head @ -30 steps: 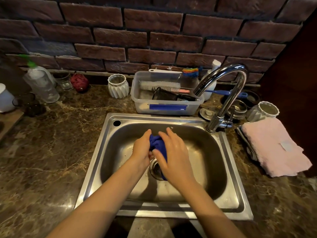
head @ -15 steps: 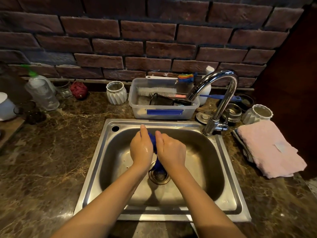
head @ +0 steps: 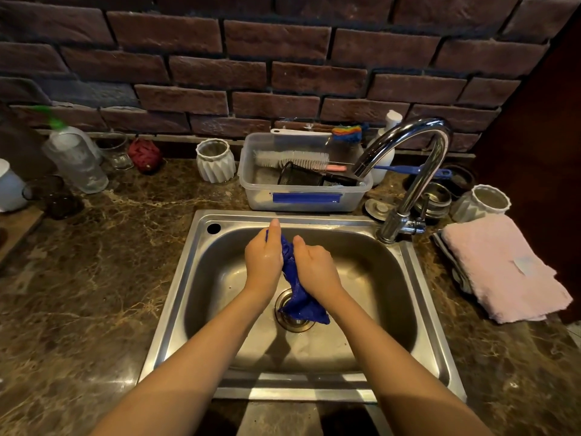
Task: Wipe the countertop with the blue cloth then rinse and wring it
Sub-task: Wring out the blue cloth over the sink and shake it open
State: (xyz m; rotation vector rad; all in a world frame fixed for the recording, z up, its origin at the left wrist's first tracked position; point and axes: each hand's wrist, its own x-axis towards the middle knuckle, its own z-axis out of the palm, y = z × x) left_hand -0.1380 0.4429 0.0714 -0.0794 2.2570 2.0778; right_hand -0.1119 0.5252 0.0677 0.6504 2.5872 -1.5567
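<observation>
Inside sink [head: 176,294], over drain [head: 294,324]: blue cloth [head: 297,291], twisted into a rope, lower end hanging to the drain. Gripped w/ both hands: left hand [head: 263,262] fingers curled round upper part, thumb pointing to sink's back rim; right hand [head: 317,272] fingers wrapped round middle, just beside the left.

Behind sink, close to back rim: clear plastic tub [head: 254,190] holding white bottle brush [head: 292,158] & black mesh basket [head: 298,177]; rest of contents unclear. Behind-left of sink: white ribbed cup [head: 215,160], inside not readable.

Right-rear corner of sink: faucet [head: 418,184], spout arched over basin. Right of sink: folded pink towel [head: 500,269], near the rim. Left of sink: wide bare stretch of marble countertop [head: 94,278]. Open basin floor all round the drain.
</observation>
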